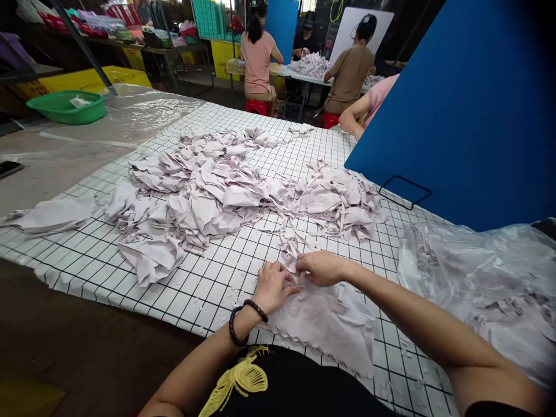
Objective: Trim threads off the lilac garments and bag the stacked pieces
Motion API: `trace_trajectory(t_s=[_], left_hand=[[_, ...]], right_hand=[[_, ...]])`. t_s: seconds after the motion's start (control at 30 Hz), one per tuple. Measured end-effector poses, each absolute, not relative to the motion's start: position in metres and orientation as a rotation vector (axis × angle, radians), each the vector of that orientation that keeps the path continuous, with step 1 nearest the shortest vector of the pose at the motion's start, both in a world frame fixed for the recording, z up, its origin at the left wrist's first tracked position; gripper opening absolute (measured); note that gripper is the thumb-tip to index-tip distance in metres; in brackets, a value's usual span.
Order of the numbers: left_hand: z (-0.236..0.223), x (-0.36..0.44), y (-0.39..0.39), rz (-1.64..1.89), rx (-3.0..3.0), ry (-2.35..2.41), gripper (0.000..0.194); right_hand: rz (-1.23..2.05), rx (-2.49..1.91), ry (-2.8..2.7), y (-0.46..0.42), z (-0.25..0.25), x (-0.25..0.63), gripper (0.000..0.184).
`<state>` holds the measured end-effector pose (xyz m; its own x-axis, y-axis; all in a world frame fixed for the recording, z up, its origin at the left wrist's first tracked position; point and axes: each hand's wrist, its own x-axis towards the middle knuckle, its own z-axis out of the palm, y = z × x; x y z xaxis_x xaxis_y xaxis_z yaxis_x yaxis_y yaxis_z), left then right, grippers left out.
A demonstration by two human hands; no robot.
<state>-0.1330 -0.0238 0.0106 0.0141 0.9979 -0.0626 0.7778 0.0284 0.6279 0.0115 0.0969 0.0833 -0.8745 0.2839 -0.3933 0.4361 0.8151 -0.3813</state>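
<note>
A pale pinkish-grey garment piece (321, 318) with a wavy lower edge lies on the checked tablecloth close to my body. At its upper left corner my left hand (273, 286), with a dark beaded bracelet on the wrist, pinches the cloth. My right hand (319, 267) is closed just beside it, its fingertips gripping the same edge. Fingers cover the exact spot being held. A small white tag (341, 292) shows on the piece. Beyond my hands, a crumpled bit of the same cloth (289, 253) touches the fingertips.
A large heap of matching pieces (212, 191) spreads mid-table, with a second pile (336, 200) to its right. A clear plastic bag (478, 278) and a blue board (460, 127) stand at right. A green basket (67, 107) sits far left. Several people work behind.
</note>
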Motion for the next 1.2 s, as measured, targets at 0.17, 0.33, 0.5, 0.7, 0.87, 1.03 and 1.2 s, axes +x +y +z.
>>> trace_trajectory(t_s=[0.17, 0.33, 0.5, 0.7, 0.87, 1.03, 1.2], left_hand=[[0.012, -0.131, -0.027, 0.624, 1.802, 1.887, 0.035], [0.013, -0.131, -0.029, 0.644, 1.838, 1.831, 0.028], [0.015, -0.130, -0.031, 0.646, 1.856, 1.780, 0.037], [0.018, -0.130, -0.033, 0.637, 1.854, 1.792, 0.040], [0.017, -0.132, -0.034, 0.640, 1.873, 1.762, 0.038], [0.016, -0.133, -0.034, 0.654, 1.823, 1.740, 0.044], [0.022, -0.154, -0.036, 0.975, 1.566, 1.776, 0.043]], right_hand=[[-0.978, 0.963, 2.863, 0.136, 0.069, 0.008, 0.022], [-1.339, 1.588, 2.717, 0.155, 0.033, 0.008, 0.018], [-1.660, 1.685, 2.291, 0.162, 0.014, 0.005, 0.035], [-1.647, 1.662, 2.173, 0.160, 0.019, -0.004, 0.026], [-1.299, 1.526, 2.332, 0.184, 0.054, -0.022, 0.013], [-0.984, 1.452, 2.835, 0.186, 0.071, -0.123, 0.024], [-1.108, 1.323, 3.073, 0.174, 0.071, -0.201, 0.018]])
